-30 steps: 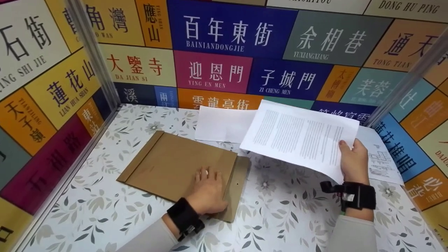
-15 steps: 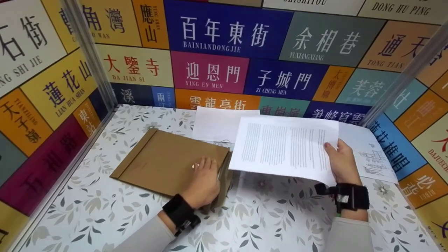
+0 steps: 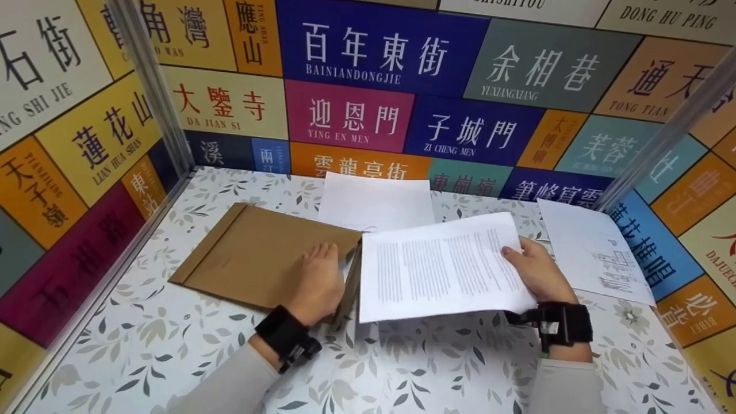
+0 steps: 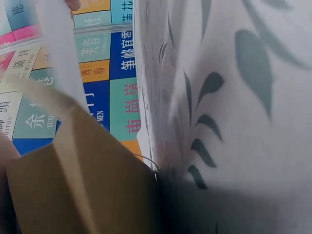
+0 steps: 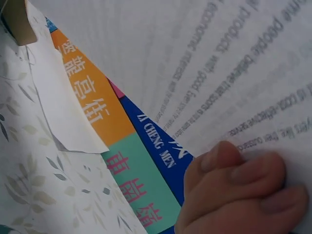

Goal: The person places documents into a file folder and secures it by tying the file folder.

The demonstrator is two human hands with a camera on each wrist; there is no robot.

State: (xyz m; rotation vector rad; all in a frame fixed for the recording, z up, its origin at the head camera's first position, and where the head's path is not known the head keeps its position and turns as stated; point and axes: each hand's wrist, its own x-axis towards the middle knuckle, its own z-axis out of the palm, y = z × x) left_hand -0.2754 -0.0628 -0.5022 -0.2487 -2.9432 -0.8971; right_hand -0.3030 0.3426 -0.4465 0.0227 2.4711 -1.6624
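A brown kraft paper envelope [image 3: 253,253] lies on the table at the left, its mouth and flap towards the right. My left hand [image 3: 322,282] holds the envelope by its mouth edge, fingers on top; the thumb is hidden. A gap shows at the mouth, and in the left wrist view the creased brown paper [image 4: 87,180] stands raised. My right hand [image 3: 540,267] pinches the right edge of a printed paper sheet [image 3: 437,264], thumb on top. The sheet is tilted above the table, its left edge beside the envelope's mouth. Curled fingers [image 5: 258,180] show beneath it in the right wrist view.
A blank white sheet [image 3: 376,201] lies at the back middle. Another sheet with a printed drawing [image 3: 604,259] lies at the right. Sign-patterned panels [image 3: 351,115] enclose the leaf-patterned table [image 3: 402,368] at the back and sides.
My right hand has brought the printed sheet left and down, close to the envelope. The envelope has shifted slightly left under my left hand, and its mouth has parted.
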